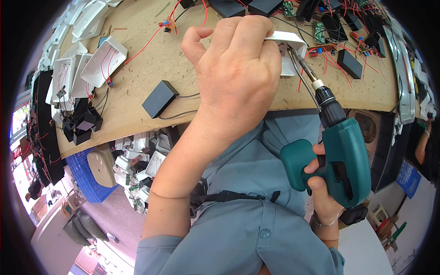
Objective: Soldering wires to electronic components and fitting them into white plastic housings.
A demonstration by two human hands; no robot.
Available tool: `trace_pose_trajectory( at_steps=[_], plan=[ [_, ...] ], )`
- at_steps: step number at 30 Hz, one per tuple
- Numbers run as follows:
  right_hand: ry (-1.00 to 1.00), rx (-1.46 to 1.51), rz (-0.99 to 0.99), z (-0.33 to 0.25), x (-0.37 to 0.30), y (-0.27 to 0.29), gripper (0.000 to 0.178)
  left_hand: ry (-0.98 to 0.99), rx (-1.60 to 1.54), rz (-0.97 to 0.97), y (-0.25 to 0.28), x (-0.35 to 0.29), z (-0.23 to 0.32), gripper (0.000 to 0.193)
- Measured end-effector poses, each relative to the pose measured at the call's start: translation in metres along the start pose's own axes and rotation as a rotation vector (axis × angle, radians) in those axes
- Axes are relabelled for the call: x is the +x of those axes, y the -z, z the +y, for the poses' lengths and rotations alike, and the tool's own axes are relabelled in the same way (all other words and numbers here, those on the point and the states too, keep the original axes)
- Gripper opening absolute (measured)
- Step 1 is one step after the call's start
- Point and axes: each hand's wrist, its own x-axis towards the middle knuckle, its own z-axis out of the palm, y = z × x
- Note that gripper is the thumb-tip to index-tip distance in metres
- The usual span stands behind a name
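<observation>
My left hand (238, 68) is closed on the rim of a white plastic housing (293, 40), whose open side faces me; its fingertips are hidden behind the hand. My right hand (323, 192) grips a green pistol-shaped soldering gun (350, 151) by its handle. The metal tip of the gun reaches inside the housing, close to its inner wall; whether it touches cannot be seen. Just left of my left wrist lies a black box (160, 99) with dark leads running under the wrist.
White housings (104, 62) with red wires stand at the table's left, beside small black parts (85, 120). Black boxes (349, 64), green circuit boards (319, 32) and tangled wires crowd the far right. Below the table edge sit a blue crate (87, 176) and more white housings (156, 164).
</observation>
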Motion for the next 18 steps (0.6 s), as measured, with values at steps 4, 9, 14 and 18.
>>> trace_pose_trajectory(
  at_steps=[4,9,14,18],
  plan=[
    [0.059,-0.069,-0.039,0.004,0.004,0.002,0.057,0.031,-0.079,-0.04,0.002,0.001,0.001,0.007],
    [0.093,-0.085,-0.066,0.003,0.006,0.003,0.053,0.01,-0.047,-0.017,0.002,0.002,0.0,0.007],
    [0.064,-0.06,-0.061,0.001,0.005,0.002,0.052,0.004,-0.049,-0.034,-0.002,0.0,0.001,0.006],
    [0.013,-0.056,-0.052,-0.002,0.004,0.001,0.053,0.086,-0.185,0.034,-0.003,-0.001,0.002,0.006]
  ],
)
